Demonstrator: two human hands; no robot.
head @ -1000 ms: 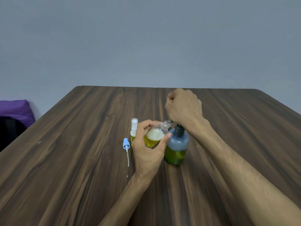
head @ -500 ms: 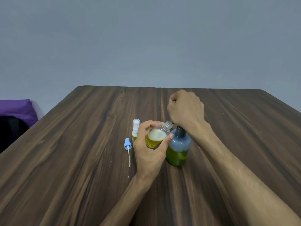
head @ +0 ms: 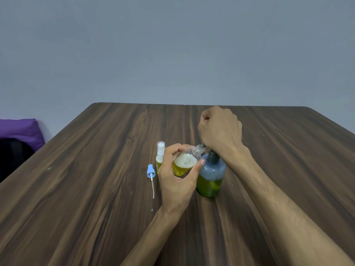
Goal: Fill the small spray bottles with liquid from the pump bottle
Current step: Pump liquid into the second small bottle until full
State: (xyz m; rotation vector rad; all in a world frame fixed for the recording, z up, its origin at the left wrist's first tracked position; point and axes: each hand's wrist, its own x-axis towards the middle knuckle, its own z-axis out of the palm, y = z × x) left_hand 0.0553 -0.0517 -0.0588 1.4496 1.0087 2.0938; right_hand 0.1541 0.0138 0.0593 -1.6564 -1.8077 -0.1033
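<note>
The pump bottle point(head: 211, 173) stands on the wooden bench point(head: 96, 189), part full of green liquid. Just left of it the left hand point(head: 177, 181) has its fingers point(head: 173, 151) and thumb clamped round an open spray bottle point(head: 186, 162), tilted so its threaded neck meets the pump spout. Further left lie a blue spray cap point(head: 150, 170) and a capped spray bottle point(head: 160, 156). Above the pump bottle, the right hand point(head: 220, 129) is fisted on the pump head.

plain indoor room, dark wooden table point(head: 96, 189), bare grey wall point(head: 172, 45); purple cushion point(head: 19, 131)
</note>
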